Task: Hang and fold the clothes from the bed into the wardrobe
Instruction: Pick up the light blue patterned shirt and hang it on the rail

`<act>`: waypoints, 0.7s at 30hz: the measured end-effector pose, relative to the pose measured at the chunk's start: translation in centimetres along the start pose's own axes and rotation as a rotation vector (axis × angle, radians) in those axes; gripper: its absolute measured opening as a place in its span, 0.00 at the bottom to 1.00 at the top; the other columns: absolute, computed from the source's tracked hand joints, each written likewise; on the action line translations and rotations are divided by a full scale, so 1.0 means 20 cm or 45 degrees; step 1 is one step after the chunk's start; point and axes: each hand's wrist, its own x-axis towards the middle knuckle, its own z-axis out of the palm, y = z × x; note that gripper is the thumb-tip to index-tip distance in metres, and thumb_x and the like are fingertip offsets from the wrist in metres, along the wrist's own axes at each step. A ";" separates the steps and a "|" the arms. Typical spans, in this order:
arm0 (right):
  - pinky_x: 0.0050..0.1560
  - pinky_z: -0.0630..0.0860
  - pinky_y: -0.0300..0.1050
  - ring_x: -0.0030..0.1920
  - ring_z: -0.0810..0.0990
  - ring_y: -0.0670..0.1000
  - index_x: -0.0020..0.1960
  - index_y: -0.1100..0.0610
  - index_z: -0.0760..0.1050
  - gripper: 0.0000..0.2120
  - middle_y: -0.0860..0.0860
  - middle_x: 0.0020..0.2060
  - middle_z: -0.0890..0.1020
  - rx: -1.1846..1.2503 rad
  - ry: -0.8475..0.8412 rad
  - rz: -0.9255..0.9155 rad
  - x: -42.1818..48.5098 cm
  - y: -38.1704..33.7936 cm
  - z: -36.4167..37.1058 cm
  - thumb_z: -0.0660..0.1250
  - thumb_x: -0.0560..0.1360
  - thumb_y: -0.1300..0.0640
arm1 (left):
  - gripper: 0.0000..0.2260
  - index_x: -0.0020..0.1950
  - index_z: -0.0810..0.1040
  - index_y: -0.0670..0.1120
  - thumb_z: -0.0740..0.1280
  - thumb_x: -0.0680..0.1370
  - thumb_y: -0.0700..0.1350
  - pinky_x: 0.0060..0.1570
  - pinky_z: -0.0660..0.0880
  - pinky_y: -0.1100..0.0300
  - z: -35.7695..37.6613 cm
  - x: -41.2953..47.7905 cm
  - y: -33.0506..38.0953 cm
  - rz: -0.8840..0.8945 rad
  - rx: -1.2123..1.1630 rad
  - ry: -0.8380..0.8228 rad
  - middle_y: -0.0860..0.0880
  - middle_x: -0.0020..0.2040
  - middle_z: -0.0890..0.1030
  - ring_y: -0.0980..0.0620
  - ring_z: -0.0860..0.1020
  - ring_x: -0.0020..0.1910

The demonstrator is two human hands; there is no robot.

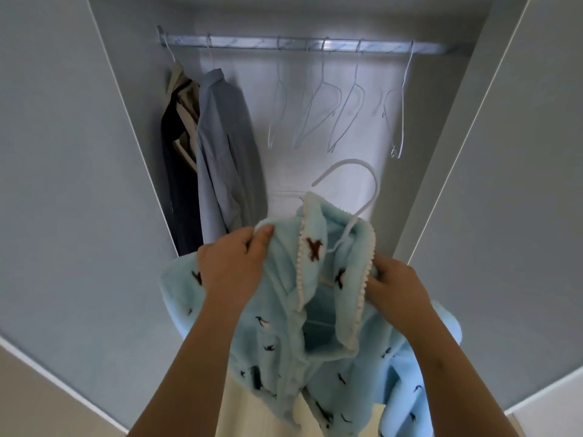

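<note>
Hanger (pixel 356 197) mostly buried in fleece robe (pixel 284 326) (hook showing), hem cut off

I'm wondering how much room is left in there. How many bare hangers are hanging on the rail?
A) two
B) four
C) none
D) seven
B: four bare hangers hang on the rail, right of the blue shirt; one more sits inside the light blue fleece that the left hand and right hand hold, off the rail.
</note>
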 end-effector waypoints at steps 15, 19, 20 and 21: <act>0.35 0.70 0.39 0.40 0.78 0.45 0.40 0.47 0.74 0.08 0.46 0.37 0.80 0.797 0.123 0.570 0.00 0.06 0.10 0.64 0.75 0.45 | 0.08 0.56 0.73 0.57 0.62 0.79 0.47 0.40 0.69 0.65 0.09 -0.01 -0.11 -0.490 -0.712 -0.312 0.57 0.47 0.76 0.61 0.74 0.45; 0.32 0.72 0.39 0.38 0.80 0.45 0.42 0.46 0.75 0.04 0.44 0.36 0.82 1.040 0.086 0.592 0.03 0.02 0.17 0.66 0.74 0.47 | 0.06 0.47 0.76 0.52 0.62 0.79 0.43 0.52 0.73 0.55 0.09 0.03 -0.14 -0.634 -0.845 -0.291 0.51 0.45 0.79 0.49 0.78 0.49; 0.29 0.74 0.37 0.35 0.81 0.43 0.42 0.47 0.76 0.04 0.43 0.33 0.83 1.065 0.057 0.562 0.04 0.00 0.19 0.65 0.75 0.49 | 0.07 0.45 0.76 0.53 0.62 0.79 0.42 0.53 0.73 0.54 0.09 0.03 -0.15 -0.655 -0.861 -0.287 0.51 0.44 0.79 0.49 0.78 0.49; 0.27 0.75 0.34 0.32 0.81 0.41 0.43 0.48 0.76 0.04 0.43 0.31 0.83 1.093 0.031 0.535 0.05 -0.02 0.21 0.65 0.76 0.51 | 0.07 0.44 0.75 0.53 0.62 0.79 0.42 0.52 0.73 0.55 0.08 0.04 -0.15 -0.667 -0.878 -0.283 0.50 0.43 0.79 0.49 0.78 0.48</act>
